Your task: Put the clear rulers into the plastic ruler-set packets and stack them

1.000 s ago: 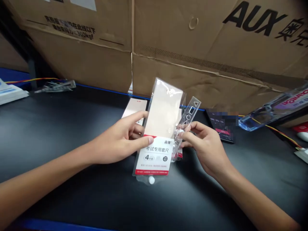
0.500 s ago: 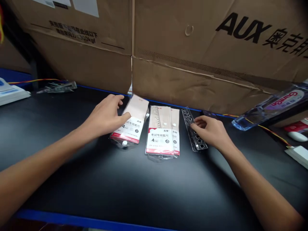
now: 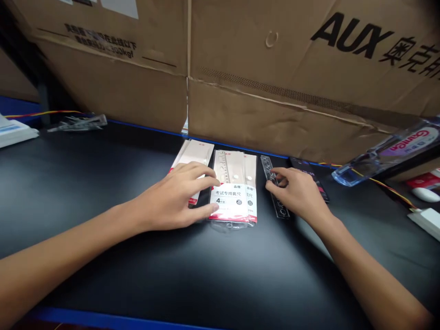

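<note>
Packet (image 3: 228,201) looks filled; stencil ruler (image 3: 279,205), at its three o'clock, lies outside; left hand (image 3: 178,197) spread, right hand's (image 3: 297,190) grip I can't tell

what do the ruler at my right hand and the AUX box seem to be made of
The ruler is probably clear, glossy plastic, since the dark table shows through it. The box looks like matt brown cardboard, judging by its creases and dull surface.

A flat, clear plastic sleeve with a red-and-white label (image 3: 229,201) overlapped a matching sleeve (image 3: 252,197); similar sleeves (image 3: 199,152) lay left, a slender transparent stencil ruler (image 3: 280,205) right.
</note>
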### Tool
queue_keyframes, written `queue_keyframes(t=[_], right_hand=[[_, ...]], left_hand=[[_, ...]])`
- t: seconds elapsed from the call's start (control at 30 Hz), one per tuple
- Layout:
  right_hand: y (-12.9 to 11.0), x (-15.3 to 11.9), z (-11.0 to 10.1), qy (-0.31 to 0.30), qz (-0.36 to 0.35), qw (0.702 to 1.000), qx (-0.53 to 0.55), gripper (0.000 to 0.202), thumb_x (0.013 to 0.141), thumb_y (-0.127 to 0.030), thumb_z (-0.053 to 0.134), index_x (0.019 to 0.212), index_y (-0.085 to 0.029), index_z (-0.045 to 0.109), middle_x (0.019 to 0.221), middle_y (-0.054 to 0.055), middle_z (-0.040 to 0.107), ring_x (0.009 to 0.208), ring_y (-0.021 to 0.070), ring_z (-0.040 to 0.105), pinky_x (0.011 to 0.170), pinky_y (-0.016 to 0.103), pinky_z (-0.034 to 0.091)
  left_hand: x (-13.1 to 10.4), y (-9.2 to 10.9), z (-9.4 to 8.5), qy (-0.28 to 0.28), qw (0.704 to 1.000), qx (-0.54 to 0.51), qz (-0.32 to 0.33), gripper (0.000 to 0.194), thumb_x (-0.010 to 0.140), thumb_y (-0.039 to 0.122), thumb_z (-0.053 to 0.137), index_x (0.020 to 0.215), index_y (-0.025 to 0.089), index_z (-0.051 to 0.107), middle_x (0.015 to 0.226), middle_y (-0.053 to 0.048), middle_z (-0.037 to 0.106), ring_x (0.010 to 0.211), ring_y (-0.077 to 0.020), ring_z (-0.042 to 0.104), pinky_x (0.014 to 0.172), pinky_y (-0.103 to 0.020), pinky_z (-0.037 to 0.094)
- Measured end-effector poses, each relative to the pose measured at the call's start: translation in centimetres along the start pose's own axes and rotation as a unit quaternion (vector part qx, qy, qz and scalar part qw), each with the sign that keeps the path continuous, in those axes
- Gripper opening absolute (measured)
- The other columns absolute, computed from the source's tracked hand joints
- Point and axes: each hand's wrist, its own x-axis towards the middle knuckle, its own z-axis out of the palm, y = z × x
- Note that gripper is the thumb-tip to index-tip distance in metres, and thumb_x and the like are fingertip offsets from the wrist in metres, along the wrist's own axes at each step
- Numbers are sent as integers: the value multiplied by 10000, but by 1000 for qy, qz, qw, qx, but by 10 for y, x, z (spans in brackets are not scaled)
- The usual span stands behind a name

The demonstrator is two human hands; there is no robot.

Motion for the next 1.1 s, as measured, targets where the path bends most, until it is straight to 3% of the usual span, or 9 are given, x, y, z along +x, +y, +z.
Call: queue_keyframes(t=[0.13, 0.23, 0.4, 0.5, 0.63, 0.8, 0.87, 1.0, 1.1], right_hand=[[-24, -11, 1, 78, -53, 992, 87, 388, 884, -339, 651, 1229, -167, 696, 910, 63, 665, 718, 202, 598, 717, 353, 499], [-48, -26, 2, 23, -84, 981, 175, 395, 910, -408, 659, 1230, -176, 674, 857, 32, 660, 677, 174, 581, 670, 319, 495], [-62, -37, 5, -46, -89, 980, 171, 386, 859, -400, 712, 1181, -186, 704, 861, 30, 669, 706, 181, 605, 688, 334, 500], [-59, -36, 5, -12, -58, 976, 211, 270, 863, -257, 657, 1119, -188, 709, 813, 13, 682, 645, 156, 596, 641, 317, 498], [-62, -36, 0, 38, 14, 930, 365, 405, 857, -182, 640, 1260, -225, 621, 913, 27, 724, 704, 166, 671, 587, 288, 526], [-81, -48, -14, 122, -22, 875, 468, 352, 913, -155, 619, 1237, -290, 616, 909, 21, 693, 678, 152, 657, 510, 259, 511], [-87, -54, -18, 143, -39, 872, 467, 268, 943, -153, 597, 1162, -295, 662, 901, 14, 681, 599, 123, 606, 486, 253, 493], [-88, -59, -19, 116, -46, 881, 457, 220, 989, -189, 571, 1131, -293, 703, 847, 0, 678, 504, 90, 523, 428, 232, 440], [-84, -56, -17, 99, -35, 877, 469, 141, 980, -239, 609, 1087, -269, 695, 913, 18, 711, 621, 125, 628, 495, 239, 518]], left_hand=[[-1, 6, 4, -61, 998, 4, 22, 436, 933, 488, 645, 1269, 212, 678, 1288, -104, 664, 1226, -296, 582, 1075, -440, 403], [-4, 9, 7, -75, 997, 0, 34, 376, 947, 461, 632, 1228, 222, 701, 1273, -100, 675, 1195, -282, 603, 1091, -454, 365], [-7, 20, 8, -47, 998, -8, 41, 276, 948, 408, 642, 1166, 252, 708, 1195, -21, 737, 1243, -250, 594, 1182, -468, 197], [-5, 22, 6, -23, 999, -23, 2, 289, 956, 414, 630, 1181, 244, 692, 1203, -27, 738, 1205, -244, 610, 1127, -452, 279], [0, 19, 4, 32, 989, -62, -133, 388, 939, 511, 615, 1192, 224, 671, 1210, -68, 721, 1164, -272, 616, 999, -427, 426], [4, 22, 0, 32, 939, -226, -258, 487, 895, 608, 641, 1201, 229, 645, 1098, -49, 759, 1032, -264, 682, 881, -395, 528], [6, 24, -3, 19, 902, -353, -247, 433, 910, 535, 667, 1203, 217, 659, 1118, -55, 767, 1047, -254, 701, 901, -376, 553], [8, 29, -10, -26, 787, -580, -208, 317, 942, 317, 681, 1224, 173, 701, 1207, -104, 758, 1092, -253, 721, 997, -389, 561], [7, 29, -13, -32, 762, -618, -191, 265, 943, 239, 681, 1193, 164, 733, 1163, -115, 774, 1036, -247, 739, 962, -383, 581]])
